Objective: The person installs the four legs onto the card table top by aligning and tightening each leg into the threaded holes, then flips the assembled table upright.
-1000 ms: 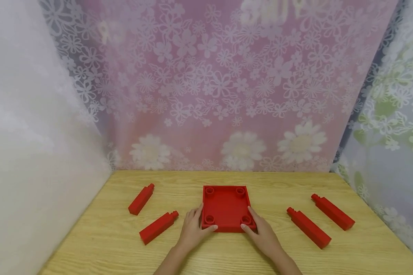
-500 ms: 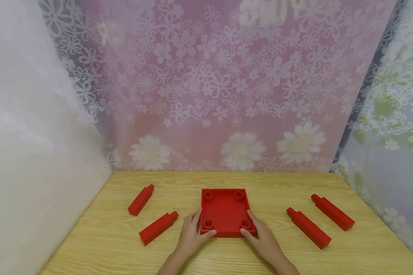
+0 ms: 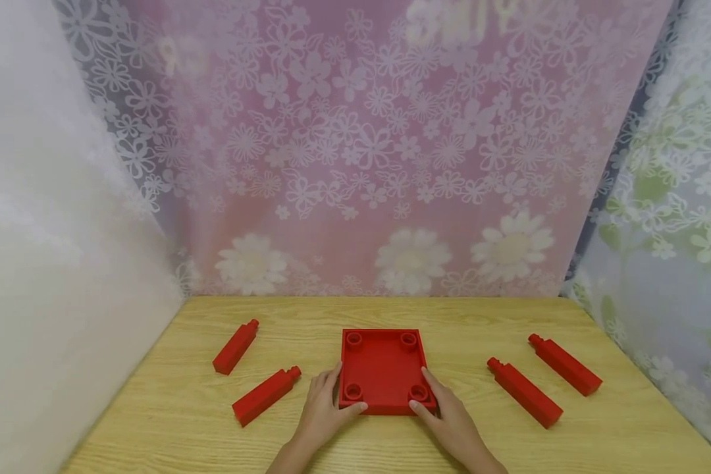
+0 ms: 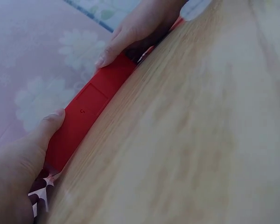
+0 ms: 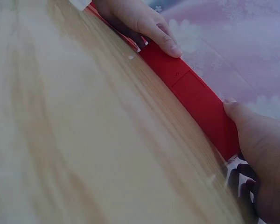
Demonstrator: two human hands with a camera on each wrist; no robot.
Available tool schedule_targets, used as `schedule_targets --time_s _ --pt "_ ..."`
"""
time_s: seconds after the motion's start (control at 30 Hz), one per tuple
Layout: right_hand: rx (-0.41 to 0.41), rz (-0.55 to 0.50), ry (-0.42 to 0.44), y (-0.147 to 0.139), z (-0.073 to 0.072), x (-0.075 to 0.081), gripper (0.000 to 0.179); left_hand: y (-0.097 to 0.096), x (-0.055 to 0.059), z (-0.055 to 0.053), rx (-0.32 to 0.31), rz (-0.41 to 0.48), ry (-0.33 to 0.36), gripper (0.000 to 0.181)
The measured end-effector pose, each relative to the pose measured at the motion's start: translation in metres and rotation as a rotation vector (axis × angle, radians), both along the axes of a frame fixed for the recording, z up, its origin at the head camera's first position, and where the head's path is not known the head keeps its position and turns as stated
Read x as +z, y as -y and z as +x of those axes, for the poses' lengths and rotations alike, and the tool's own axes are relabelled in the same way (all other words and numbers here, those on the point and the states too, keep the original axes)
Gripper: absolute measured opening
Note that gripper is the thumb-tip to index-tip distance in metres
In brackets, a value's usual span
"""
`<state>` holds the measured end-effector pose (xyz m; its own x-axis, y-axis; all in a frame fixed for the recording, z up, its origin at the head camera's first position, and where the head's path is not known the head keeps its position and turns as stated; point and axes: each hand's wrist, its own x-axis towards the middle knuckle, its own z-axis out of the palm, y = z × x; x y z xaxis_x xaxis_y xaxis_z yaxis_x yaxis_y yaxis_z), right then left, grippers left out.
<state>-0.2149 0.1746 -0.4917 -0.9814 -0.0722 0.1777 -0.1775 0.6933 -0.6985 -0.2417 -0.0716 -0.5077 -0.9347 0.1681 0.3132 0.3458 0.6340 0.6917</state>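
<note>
As left hand [image 3: 323, 408] and right hand [image 3: 451, 415] grip the red tray [image 3: 385, 368] at its near corners, even pressure from both sides should keep it square

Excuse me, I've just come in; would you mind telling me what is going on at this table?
A person holds a shallow square red tray near its two closest corners, the left hand on one side and the right hand on the other. The round sockets in its four corners have nothing fitted. Four red bars with narrowed ends lie loose on the wooden table, two to each side.
</note>
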Motion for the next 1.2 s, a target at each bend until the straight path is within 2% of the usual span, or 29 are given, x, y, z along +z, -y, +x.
schedule_targets --time_s 0.27,0.57,0.83,1.2 --pt "0.006 -0.002 -0.012 -0.002 0.006 -0.003 0.074 0.001 0.003 0.007 -0.015 0.025 0.044 0.096" --pt "0.003 -0.025 0.061 -0.001 0.01 -0.003 0.078 0.001 0.004 0.014 -0.009 0.018 0.08 0.096" --pt "-0.008 -0.037 0.071 -0.001 0.013 0.005 0.077 0.0 0.006 0.017 -0.011 0.019 0.075 0.096" --pt "-0.005 -0.027 0.076 0.0 0.014 0.005 0.079 0.002 0.011 0.02 -0.019 0.015 0.075 0.095"
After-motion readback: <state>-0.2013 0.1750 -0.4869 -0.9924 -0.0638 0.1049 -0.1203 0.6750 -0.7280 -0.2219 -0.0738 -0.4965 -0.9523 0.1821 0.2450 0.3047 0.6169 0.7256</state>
